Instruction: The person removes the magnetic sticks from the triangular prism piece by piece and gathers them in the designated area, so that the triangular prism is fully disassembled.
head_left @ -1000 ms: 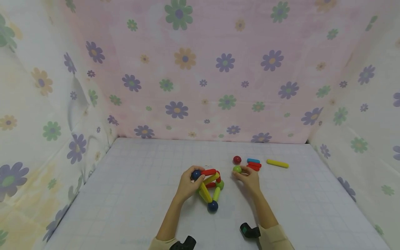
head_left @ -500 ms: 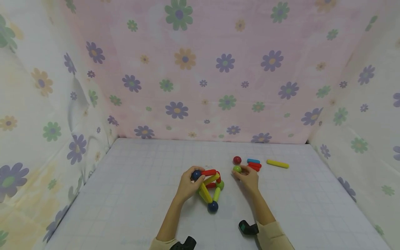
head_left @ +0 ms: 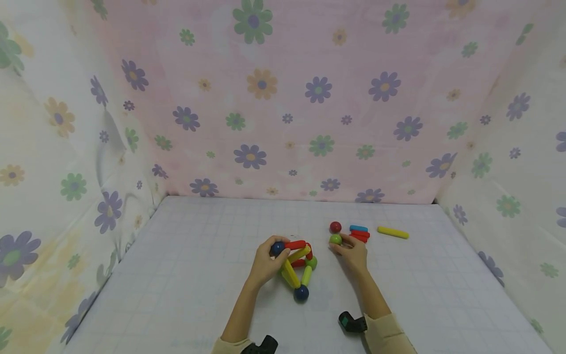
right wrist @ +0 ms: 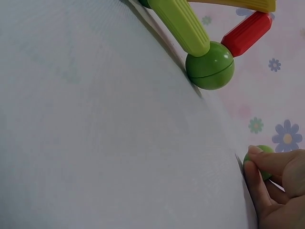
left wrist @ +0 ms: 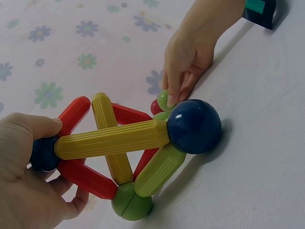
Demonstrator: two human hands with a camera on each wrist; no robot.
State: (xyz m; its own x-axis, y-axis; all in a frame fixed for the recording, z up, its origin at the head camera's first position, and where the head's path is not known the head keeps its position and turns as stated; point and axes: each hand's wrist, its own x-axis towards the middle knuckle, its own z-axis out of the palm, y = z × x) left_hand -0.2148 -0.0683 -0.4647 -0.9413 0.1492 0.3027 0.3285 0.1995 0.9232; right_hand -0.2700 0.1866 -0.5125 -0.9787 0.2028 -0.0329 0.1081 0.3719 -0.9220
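Observation:
In the head view my left hand (head_left: 264, 263) grips a dark blue ball (head_left: 277, 248) at the top of a frame built from toy rods and balls. Yellow, red and light green rods join in it, such as the long yellow rod (left wrist: 112, 139) in the left wrist view. Another dark blue ball (head_left: 301, 293) forms the near corner, and a green ball (left wrist: 132, 202) sits at a lower corner. To the right of the frame, my right hand (head_left: 355, 255) pinches a loose green ball (head_left: 335, 239) at the table surface. Its fingers partly cover that ball in the right wrist view.
A red ball (head_left: 335, 227) lies just behind the loose green one. Beside it are a blue rod (head_left: 358, 228) and red rods (head_left: 360, 234), with a yellow rod (head_left: 392, 232) farther right. Flowered cloth (head_left: 292, 147) rises behind the white table (head_left: 199, 236).
The right hand and wrist have shifted very slightly, with the fingers staying at the green ball. The left hand and the frame look unmoved.

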